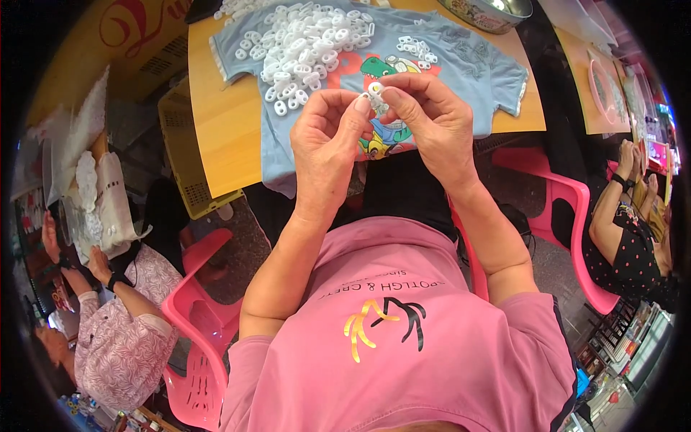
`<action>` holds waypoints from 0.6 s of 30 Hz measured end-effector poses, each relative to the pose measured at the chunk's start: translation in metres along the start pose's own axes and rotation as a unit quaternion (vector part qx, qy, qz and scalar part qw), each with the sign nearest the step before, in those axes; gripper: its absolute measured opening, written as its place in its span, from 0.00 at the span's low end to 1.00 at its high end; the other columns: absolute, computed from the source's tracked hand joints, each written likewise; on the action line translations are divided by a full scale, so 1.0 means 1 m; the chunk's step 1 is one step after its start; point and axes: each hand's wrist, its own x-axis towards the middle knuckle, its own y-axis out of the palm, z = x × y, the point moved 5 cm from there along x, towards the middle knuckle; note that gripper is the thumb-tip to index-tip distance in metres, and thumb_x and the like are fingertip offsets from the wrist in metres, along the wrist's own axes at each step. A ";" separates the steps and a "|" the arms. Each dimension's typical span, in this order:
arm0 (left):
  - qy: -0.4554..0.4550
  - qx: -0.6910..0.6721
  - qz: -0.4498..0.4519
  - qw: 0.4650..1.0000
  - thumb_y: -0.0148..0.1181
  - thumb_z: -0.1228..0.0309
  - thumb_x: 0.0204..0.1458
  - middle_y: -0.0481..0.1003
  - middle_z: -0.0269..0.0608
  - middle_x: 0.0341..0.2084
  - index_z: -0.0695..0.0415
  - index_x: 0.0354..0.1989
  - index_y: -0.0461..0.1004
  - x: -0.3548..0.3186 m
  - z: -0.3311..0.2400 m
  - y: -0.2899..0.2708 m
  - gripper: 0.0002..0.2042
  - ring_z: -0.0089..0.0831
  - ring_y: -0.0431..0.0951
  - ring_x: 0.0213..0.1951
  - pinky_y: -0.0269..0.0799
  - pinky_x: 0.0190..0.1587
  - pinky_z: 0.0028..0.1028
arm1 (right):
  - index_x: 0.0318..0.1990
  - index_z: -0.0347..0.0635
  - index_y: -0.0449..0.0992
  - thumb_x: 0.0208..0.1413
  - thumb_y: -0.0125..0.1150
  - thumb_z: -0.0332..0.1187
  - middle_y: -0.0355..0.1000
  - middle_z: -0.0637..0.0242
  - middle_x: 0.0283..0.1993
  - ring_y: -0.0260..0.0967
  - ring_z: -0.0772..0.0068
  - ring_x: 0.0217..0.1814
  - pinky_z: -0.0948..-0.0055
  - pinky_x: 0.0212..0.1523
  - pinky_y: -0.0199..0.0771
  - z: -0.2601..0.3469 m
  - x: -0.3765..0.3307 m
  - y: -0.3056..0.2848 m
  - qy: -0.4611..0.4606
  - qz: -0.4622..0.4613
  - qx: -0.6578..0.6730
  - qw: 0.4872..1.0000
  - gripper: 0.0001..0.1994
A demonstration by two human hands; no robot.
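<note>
Tin (476, 16), contents unclear, stands beyond fingers (404, 106) pinching white pieces (375, 88).

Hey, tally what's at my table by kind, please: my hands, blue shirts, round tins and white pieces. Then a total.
Hands: 2, left hand and right hand
Blue shirt: 1
Round tin: 1
Total: 4, leaving out the white pieces, which overlap too much to count

Bare left hand (322, 144) beside bare right hand (437, 126), upper centre
Fingers (417, 84) curled, thumbs (352, 125) pinching; bare forearms (286, 261) slant inward.
</note>
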 end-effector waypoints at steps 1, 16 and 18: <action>-0.010 -0.007 0.001 1.000 0.60 0.71 0.58 0.75 0.33 0.28 0.62 0.36 0.72 0.000 0.001 0.000 0.07 0.16 0.73 0.28 0.67 0.29 0.17 | 0.45 0.32 0.76 0.59 0.60 0.26 0.76 0.65 0.41 0.73 0.79 0.34 0.79 0.37 0.78 0.000 0.000 0.000 0.000 0.000 0.000 1.000 0.09; -0.043 -0.076 -0.010 0.996 0.62 0.70 0.57 0.78 0.39 0.28 0.63 0.36 0.73 0.000 0.002 0.004 0.08 0.18 0.75 0.27 0.66 0.25 0.14 | 0.45 0.33 0.77 0.59 0.60 0.25 0.76 0.67 0.41 0.73 0.81 0.40 0.81 0.41 0.75 0.001 -0.003 0.003 0.003 -0.008 0.009 1.000 0.09; -0.044 -0.069 -0.007 0.997 0.62 0.70 0.56 0.78 0.39 0.28 0.64 0.36 0.74 0.000 0.001 0.003 0.08 0.18 0.76 0.27 0.66 0.24 0.14 | 0.45 0.33 0.77 0.59 0.60 0.25 0.76 0.67 0.41 0.73 0.81 0.41 0.81 0.42 0.75 0.003 -0.004 0.005 -0.023 -0.003 -0.009 1.000 0.09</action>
